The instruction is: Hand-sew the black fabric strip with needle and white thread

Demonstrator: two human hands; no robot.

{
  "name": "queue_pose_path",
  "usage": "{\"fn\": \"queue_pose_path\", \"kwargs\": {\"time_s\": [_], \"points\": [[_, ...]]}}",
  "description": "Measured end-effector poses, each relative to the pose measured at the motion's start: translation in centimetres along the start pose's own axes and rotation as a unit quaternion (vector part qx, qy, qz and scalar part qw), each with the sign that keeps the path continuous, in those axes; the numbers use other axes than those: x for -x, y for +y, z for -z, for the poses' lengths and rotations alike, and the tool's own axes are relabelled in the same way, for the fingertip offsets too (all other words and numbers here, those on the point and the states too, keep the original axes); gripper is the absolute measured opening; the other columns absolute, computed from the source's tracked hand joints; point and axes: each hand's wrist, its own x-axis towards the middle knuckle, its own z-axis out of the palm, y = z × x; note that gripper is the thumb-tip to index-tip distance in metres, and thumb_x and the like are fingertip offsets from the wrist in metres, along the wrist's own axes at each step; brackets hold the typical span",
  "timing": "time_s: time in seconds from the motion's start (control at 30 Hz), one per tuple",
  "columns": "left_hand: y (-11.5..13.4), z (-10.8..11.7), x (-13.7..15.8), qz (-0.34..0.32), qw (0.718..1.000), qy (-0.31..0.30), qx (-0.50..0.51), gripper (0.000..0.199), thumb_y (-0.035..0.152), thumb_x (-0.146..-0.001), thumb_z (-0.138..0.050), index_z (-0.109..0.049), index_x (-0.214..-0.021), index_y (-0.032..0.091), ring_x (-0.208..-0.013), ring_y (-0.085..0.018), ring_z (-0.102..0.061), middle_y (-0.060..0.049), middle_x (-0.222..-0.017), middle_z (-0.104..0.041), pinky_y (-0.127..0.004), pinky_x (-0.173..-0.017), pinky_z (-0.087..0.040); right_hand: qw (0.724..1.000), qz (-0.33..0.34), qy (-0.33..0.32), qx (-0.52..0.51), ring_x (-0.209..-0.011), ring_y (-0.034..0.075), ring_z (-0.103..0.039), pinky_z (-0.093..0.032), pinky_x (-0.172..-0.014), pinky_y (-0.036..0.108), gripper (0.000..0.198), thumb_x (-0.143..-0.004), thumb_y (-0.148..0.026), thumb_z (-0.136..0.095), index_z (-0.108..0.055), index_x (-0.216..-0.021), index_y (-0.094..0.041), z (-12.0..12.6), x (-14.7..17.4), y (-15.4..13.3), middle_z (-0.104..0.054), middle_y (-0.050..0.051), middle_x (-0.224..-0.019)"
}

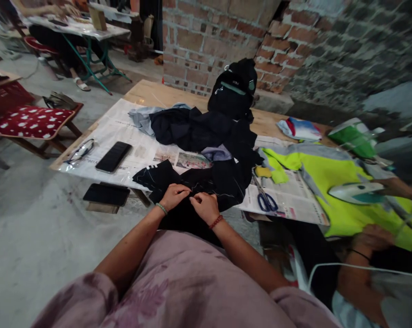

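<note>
A black garment with pale stitch lines hangs over the table's front edge onto my lap. My left hand, with a green bracelet at its wrist, pinches the cloth at its near edge. Close beside it, my right hand, wearing a red beaded bracelet, is closed on the same cloth, fingertips almost meeting the left ones. Any small item between the fingers is too small to make out. Blue-handled scissors and a yellow block lie just right of the garment.
On the newspaper-covered table are a phone, glasses, a dark cloth pile and a black backpack. At right, a co-worker's hand holds an iron on a yellow garment. A stool stands left.
</note>
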Motion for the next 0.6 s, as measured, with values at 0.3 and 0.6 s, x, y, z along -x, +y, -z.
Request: {"fn": "queue_pose_path", "kwargs": {"time_s": [0.3, 0.6], "points": [[0.15, 0.80, -0.03, 0.005, 1.000, -0.010, 0.007, 0.020, 0.018, -0.074, -0.054, -0.071, -0.084, 0.022, -0.078, -0.015, -0.062, 0.001, -0.085, -0.072, -0.027, -0.080, -0.044, 1.000, 0.020, 0.009, -0.010, -0.078, 0.011, -0.058, -0.029, -0.076, 0.027, 0.016, -0.080, -0.023, -0.050, -0.064, -0.072, -0.019, -0.01, -0.06, 0.50, -0.066, 0.000, -0.076], [0.16, 0.93, -0.17, -0.020, 0.999, -0.027, 0.014, 0.016, 0.026, -0.075, -0.056, -0.071, -0.073, 0.019, -0.072, -0.013, -0.061, 0.000, -0.076, -0.070, -0.027, -0.076, -0.044, 0.999, 0.005, -0.002, -0.049, -0.074, 0.011, -0.059, -0.033, -0.076, 0.025, 0.014, -0.080, -0.020, -0.050, -0.064, -0.078, -0.019, -0.09, -0.12, 0.70, -0.068, 0.001, -0.079]]}}
